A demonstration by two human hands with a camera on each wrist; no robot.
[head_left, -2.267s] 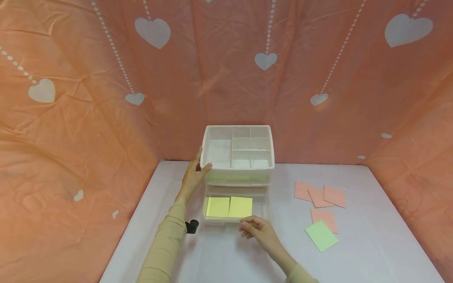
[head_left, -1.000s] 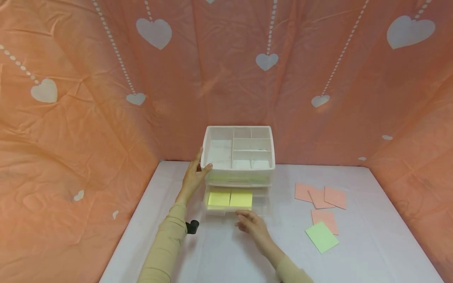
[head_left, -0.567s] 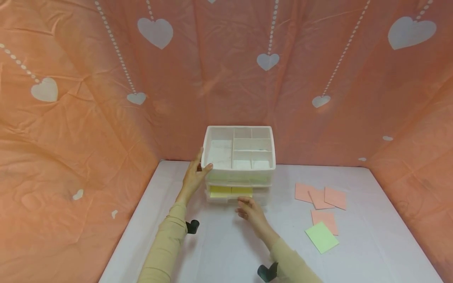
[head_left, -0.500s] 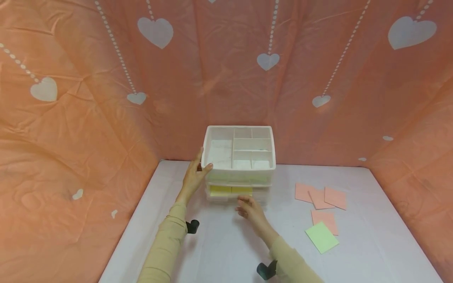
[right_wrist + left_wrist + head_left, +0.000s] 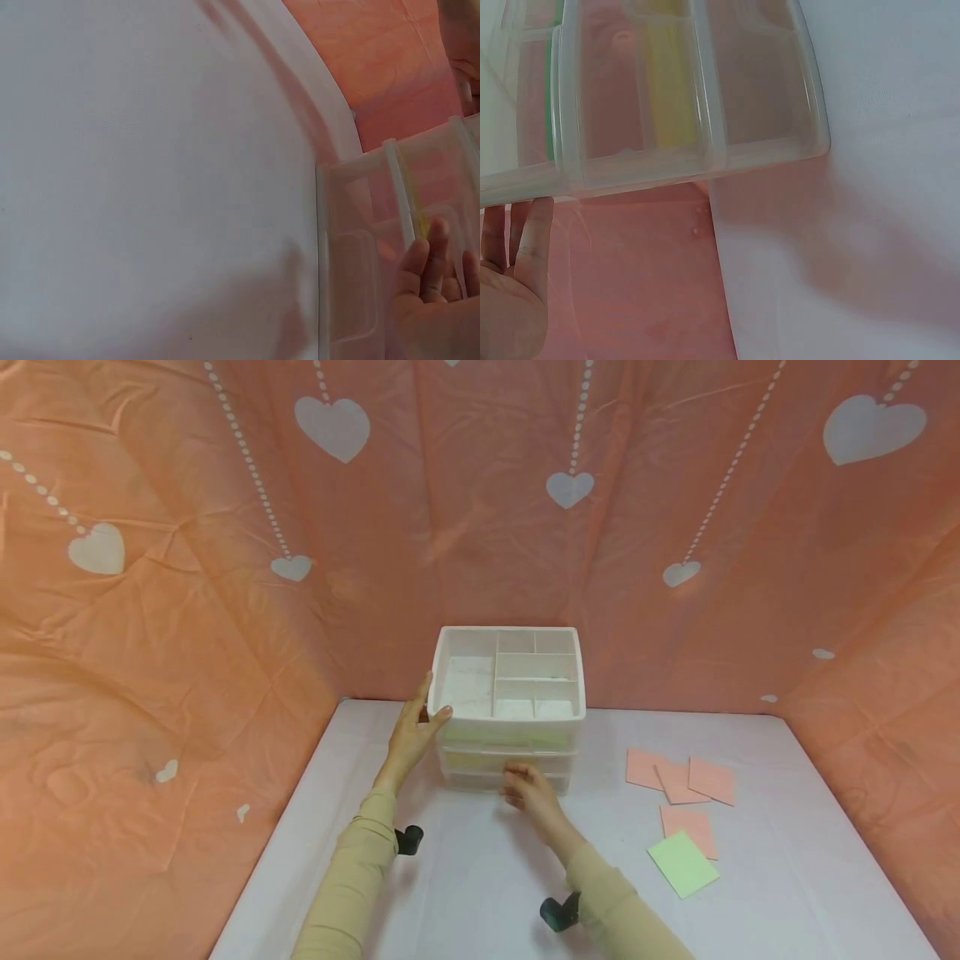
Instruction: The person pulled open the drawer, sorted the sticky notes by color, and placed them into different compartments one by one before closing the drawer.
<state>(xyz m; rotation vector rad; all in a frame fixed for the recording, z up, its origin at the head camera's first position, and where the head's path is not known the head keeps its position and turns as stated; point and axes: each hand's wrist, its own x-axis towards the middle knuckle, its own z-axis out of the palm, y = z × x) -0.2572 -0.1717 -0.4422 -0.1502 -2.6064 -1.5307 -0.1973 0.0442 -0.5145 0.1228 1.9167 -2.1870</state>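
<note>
A white desktop organizer with see-through drawers (image 5: 510, 720) stands at the back of the table, its top tray divided into compartments. My left hand (image 5: 407, 739) rests against its left side, fingers straight along the wall and thumb at the front corner of the rim. With fingertips at the front of the middle drawer (image 5: 472, 763), my right hand (image 5: 534, 795) has its fingers slightly bent. That drawer is flush with the unit. Yellow sticky notes (image 5: 667, 90) show through its wall in the left wrist view. Something light green shows through the top drawer (image 5: 480, 737).
To the right lie several pink sticky notes (image 5: 688, 831) and a light green one (image 5: 683, 863), which overlaps a pink one. Behind the white table (image 5: 465, 893) hangs an orange-pink cloth (image 5: 480, 552) with white hearts. Black wrist mounts (image 5: 559, 912) stick out from the sleeves.
The middle drawer, pulled out with two yellow sticky-note pads showing, has slid in under my right hand, which moved away from me with it. My left hand has stayed on the organizer's side.
</note>
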